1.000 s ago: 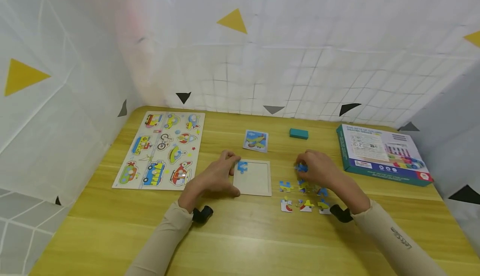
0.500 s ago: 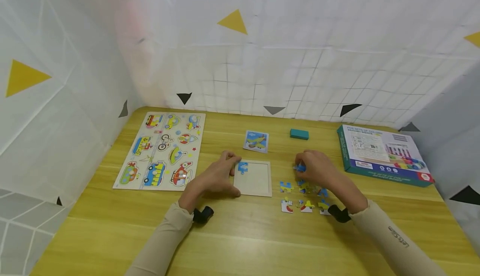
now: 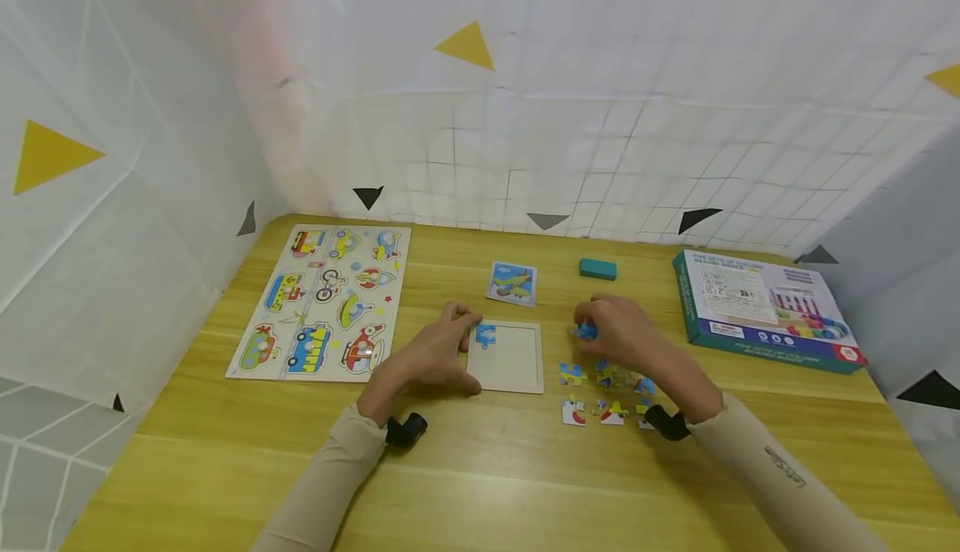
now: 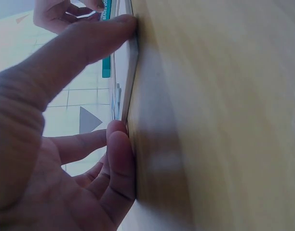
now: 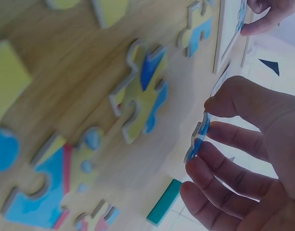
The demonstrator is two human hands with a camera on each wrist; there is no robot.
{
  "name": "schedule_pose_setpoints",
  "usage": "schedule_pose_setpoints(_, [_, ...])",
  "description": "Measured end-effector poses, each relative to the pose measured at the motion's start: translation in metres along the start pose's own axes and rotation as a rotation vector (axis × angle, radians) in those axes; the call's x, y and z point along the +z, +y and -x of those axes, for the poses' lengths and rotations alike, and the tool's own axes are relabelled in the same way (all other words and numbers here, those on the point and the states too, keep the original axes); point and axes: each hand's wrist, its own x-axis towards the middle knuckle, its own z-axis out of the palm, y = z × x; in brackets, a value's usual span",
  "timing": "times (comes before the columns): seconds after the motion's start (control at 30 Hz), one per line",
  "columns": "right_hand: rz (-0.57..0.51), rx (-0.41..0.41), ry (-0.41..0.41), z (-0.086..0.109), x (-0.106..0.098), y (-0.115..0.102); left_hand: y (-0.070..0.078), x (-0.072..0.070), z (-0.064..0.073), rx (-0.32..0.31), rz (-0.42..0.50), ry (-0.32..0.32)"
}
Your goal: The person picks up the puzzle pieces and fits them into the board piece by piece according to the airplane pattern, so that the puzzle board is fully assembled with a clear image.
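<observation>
My left hand [image 3: 431, 353] holds the square wooden puzzle tray [image 3: 517, 364] at its left side, thumb at the near corner and fingers at the far one. One blue jigsaw piece [image 3: 486, 335] lies in the tray's far left corner. Right of the tray, my right hand [image 3: 617, 328] pinches another blue jigsaw piece [image 5: 199, 136] between thumb and fingertips, raised over the table. Beneath and nearer me, several loose jigsaw pieces [image 3: 572, 374] lie in rough rows, some partly covered by the right hand and its wrist camera.
Behind the tray lies a small airplane picture card [image 3: 513, 283]. A teal block [image 3: 597, 268] sits farther back, with a boxed set [image 3: 768, 306] at the right. On the left is a large vehicle puzzle board [image 3: 322, 302]. White curtains [image 3: 570, 93] close off the table's back and sides.
My right hand has moved a little left toward the tray, carrying the blue jigsaw piece. The left hand and tray stay where they were.
</observation>
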Motion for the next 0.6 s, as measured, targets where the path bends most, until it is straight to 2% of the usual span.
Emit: schedule_pose_setpoints(0.6, [-0.03,-0.114,0.061,-0.014,0.003,-0.019,0.0,-0.001,0.0,-0.006,-0.005,-0.003])
